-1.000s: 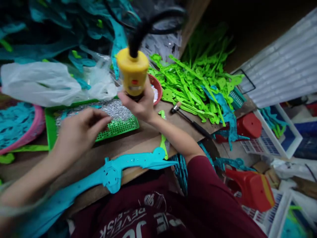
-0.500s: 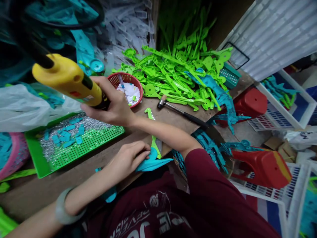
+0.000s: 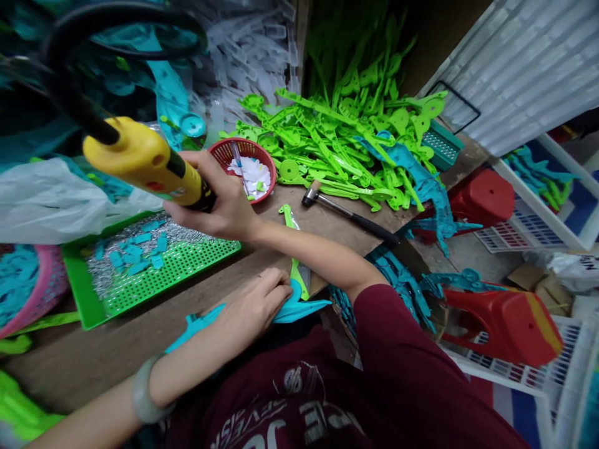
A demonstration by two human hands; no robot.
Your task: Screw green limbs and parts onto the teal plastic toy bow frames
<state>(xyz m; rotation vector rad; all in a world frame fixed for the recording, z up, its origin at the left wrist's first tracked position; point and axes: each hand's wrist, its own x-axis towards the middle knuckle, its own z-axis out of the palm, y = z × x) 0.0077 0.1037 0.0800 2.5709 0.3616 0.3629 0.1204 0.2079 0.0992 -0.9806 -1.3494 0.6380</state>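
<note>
My right hand (image 3: 229, 198) is wrapped round a yellow electric screwdriver (image 3: 147, 165) with a black cable at its top end. The tool is tilted, and its tip is hidden behind my hand. Lower down, my left hand (image 3: 264, 296) is closed on a blue plastic part (image 3: 302, 310) at the bench edge, close against my shirt. One pointed end of the part sticks out to the right, and more blue plastic shows left of my wrist. Beyond that hand, a green plastic part (image 3: 294, 274) with a clear strip lies on the bench, partly behind my right forearm.
A green tray (image 3: 196, 262) holds metal screws or pins and small blue pieces. Behind are a red basket (image 3: 269, 187) of white pieces, a hammer (image 3: 346, 213) and a pile of green parts (image 3: 337, 149). Red stools (image 3: 510, 324) and white crates stand at right.
The screwdriver and my right hand have shifted slightly right and down. More of the blue plastic now shows left of my left hand. The whole view has shifted a little.
</note>
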